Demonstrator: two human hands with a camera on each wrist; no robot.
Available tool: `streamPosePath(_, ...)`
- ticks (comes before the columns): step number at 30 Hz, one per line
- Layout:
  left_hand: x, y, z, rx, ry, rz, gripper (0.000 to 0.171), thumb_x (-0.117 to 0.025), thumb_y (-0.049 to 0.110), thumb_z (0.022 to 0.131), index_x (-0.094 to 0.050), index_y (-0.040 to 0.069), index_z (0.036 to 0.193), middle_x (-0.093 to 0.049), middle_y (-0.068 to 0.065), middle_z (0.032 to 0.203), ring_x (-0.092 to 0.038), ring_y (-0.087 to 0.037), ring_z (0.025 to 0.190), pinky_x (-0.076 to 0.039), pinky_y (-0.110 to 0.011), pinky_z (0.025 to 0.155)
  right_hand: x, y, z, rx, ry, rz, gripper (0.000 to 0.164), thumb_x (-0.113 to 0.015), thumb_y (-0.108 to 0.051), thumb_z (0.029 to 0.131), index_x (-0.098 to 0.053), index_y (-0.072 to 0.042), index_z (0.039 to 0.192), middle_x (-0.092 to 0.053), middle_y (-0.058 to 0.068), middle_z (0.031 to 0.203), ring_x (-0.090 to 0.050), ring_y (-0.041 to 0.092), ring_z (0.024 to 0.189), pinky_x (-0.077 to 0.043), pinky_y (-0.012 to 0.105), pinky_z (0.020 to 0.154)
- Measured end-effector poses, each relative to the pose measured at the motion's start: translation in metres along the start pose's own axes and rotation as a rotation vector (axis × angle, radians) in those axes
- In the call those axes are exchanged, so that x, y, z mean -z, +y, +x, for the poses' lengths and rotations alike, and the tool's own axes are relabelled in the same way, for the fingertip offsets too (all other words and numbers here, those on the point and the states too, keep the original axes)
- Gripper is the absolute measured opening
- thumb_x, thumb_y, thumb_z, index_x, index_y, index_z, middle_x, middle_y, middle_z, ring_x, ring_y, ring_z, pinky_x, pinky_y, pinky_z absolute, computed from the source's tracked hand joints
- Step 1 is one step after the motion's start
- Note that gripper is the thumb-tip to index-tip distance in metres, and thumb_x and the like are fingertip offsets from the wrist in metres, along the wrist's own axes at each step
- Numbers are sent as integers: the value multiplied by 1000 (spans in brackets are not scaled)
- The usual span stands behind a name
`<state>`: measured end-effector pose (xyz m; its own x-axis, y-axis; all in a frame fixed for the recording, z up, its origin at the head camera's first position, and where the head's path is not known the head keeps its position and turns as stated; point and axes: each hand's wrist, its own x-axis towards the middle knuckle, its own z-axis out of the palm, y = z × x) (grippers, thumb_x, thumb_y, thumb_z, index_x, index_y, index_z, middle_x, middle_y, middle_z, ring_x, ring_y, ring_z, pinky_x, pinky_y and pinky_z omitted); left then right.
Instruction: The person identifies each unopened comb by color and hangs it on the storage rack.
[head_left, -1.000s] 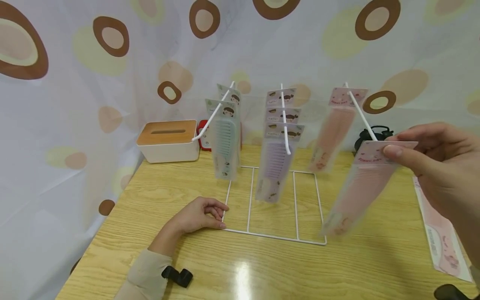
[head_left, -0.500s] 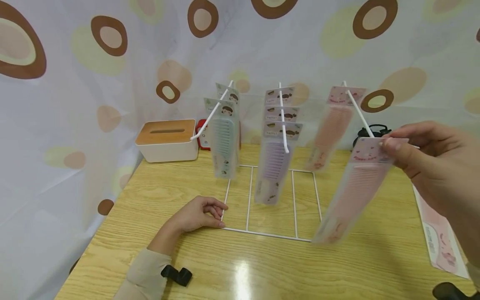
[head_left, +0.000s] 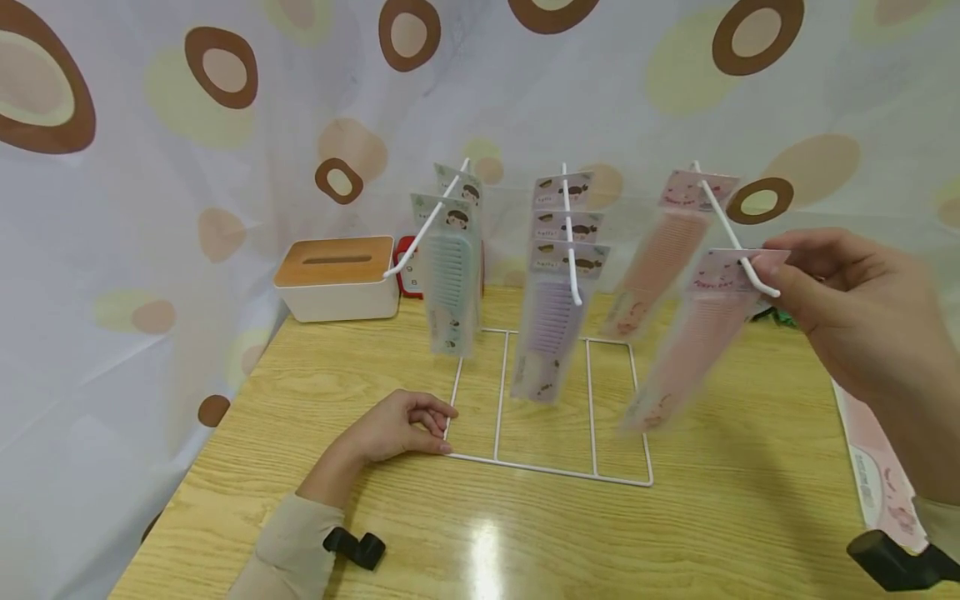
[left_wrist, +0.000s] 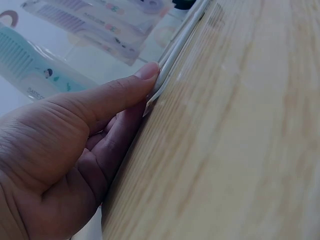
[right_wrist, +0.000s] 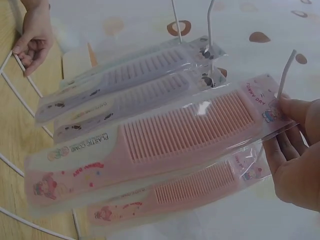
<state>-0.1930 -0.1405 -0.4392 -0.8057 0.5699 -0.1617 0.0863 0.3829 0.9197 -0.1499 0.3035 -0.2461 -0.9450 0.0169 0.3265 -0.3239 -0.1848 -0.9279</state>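
My right hand (head_left: 862, 308) pinches the header card of a packaged pink comb (head_left: 705, 329) between thumb and fingers. The right prong (head_left: 723, 212) of the white wire display rack (head_left: 551, 471) passes through that card, close to its bent tip. Behind it on the same prong hangs another pink comb (head_left: 663, 250). My left hand (head_left: 397, 427) holds the front left corner of the rack's base, its thumb (left_wrist: 146, 72) lying on the wire. Several purple combs (head_left: 551, 321) hang from the middle prong, and green combs (head_left: 450, 275) from the left one.
Another packaged pink comb (head_left: 881, 467) lies on the wooden table (head_left: 570, 533) at the right, partly behind the right forearm. A tissue box (head_left: 337, 279) and a red clock (head_left: 408, 283) stand at the back left. A patterned curtain (head_left: 247, 167) hangs behind.
The right hand has moved the front pink comb onto the right prong, so the prong's tip now sticks out in front of its card. The left hand stays at the base corner.
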Motion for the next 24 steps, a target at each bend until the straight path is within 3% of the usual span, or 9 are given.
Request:
streamPosePath(4,1,1,0,-3,5,2,47,-85,14,80,-67,1,122,-67,-7,95,-66,-14,85,-54,-23,78,-2,-1,9,-42,73,-133,23,-69,4,90,-72,-5,111,-71,-4,89,-60,9,78,-49,14,67)
streamPosePath(11,0,0,-1,13,6,-17,47,-85,13,80,-67,3,122,-67,-5,94,-65,-14,84,-54,-24,77,3,8,28,18,107,-265,18,-74,-2,87,-73,-7,104,-74,-8,91,-67,4,79,-51,10,68)
streamPosePath(17,0,-1,-1,-5,2,-9,47,-85,13,80,-67,1,122,-67,-6,94,-66,-14,83,-55,-24,77,11,14,41,-4,90,-166,16,-75,-2,86,-71,-3,102,-74,-4,93,-69,6,83,-54,12,72)
streamPosePath(24,0,-2,0,-3,2,-24,46,-84,10,80,-66,-1,121,-67,-10,95,-65,-16,84,-54,-23,76,13,18,47,57,52,-70,15,-70,6,87,-71,2,101,-75,1,93,-71,9,85,-56,14,75)
